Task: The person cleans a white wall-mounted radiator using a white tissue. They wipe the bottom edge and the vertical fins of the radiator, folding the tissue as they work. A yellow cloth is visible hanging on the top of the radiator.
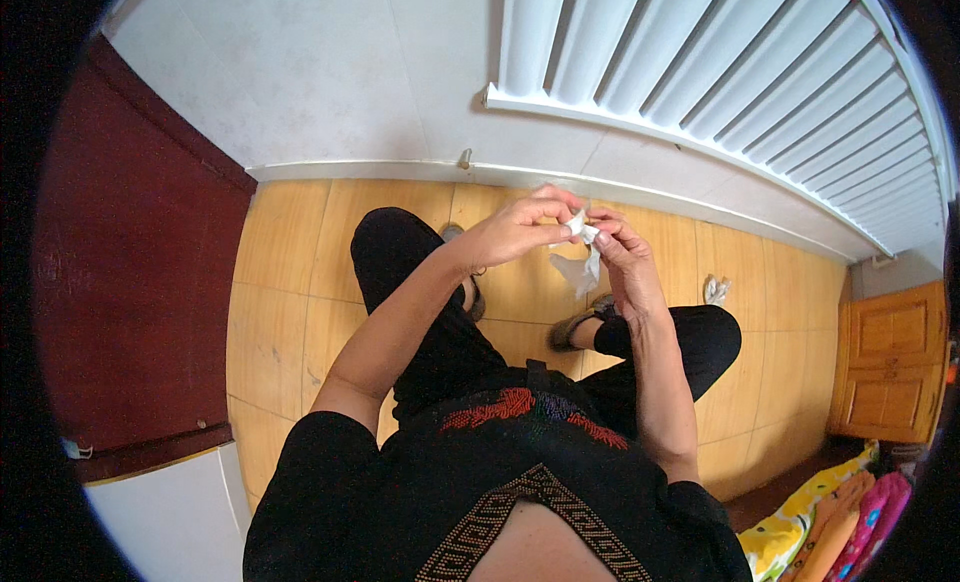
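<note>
Between my two hands is a crumpled, thin white piece of tissue or plastic film [579,270], its loose end hanging down over the floor. My left hand [517,225] pinches it from the left between thumb and fingers. From the right, my right hand [622,252] grips it with thumb and forefinger. The fingertips of both hands almost meet at the twisted upper part. Both hands are above the gap between my knees, and the exact hold of the rear fingers is partly hidden.
A white radiator [675,94] hangs on the wall ahead and to the right. Another crumpled white piece [717,289] lies on the tiled floor [270,319] beyond my right knee. A dark red door [142,267] stands left; a wooden cabinet [889,364] and colourful fabrics [817,514] are right.
</note>
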{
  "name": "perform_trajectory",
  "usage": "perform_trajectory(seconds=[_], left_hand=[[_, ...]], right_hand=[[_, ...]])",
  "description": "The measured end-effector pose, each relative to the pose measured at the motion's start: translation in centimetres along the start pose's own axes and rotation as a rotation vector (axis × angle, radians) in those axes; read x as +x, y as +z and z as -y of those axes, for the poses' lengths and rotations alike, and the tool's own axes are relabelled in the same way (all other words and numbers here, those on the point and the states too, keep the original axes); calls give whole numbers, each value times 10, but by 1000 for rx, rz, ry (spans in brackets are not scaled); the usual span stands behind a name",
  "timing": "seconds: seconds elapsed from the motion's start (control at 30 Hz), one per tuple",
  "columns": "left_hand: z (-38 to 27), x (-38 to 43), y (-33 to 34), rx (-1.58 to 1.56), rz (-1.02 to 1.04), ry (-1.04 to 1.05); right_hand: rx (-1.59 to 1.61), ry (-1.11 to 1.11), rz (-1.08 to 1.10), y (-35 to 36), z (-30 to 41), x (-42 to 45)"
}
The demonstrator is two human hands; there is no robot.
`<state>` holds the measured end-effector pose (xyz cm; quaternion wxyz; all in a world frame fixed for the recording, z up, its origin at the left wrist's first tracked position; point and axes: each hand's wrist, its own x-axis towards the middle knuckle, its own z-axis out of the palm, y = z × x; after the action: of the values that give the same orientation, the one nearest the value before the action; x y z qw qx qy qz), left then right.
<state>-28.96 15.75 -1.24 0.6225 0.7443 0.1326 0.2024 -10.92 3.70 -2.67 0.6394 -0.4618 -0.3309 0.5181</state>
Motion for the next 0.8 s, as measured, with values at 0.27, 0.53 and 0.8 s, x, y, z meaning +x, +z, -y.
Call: perform_trajectory(seconds=[0.27,0.53,0.8], left_hand=[[32,5,50,-541,-151,-76],[29,9,55,-642,-331,-42],[20,8,57,-463,-447,-72]], right_hand=[[2,-9,-128,-1,-3,-1],[342,144,-106,-8,-3,14],[281,69,-118,7,10,28]])
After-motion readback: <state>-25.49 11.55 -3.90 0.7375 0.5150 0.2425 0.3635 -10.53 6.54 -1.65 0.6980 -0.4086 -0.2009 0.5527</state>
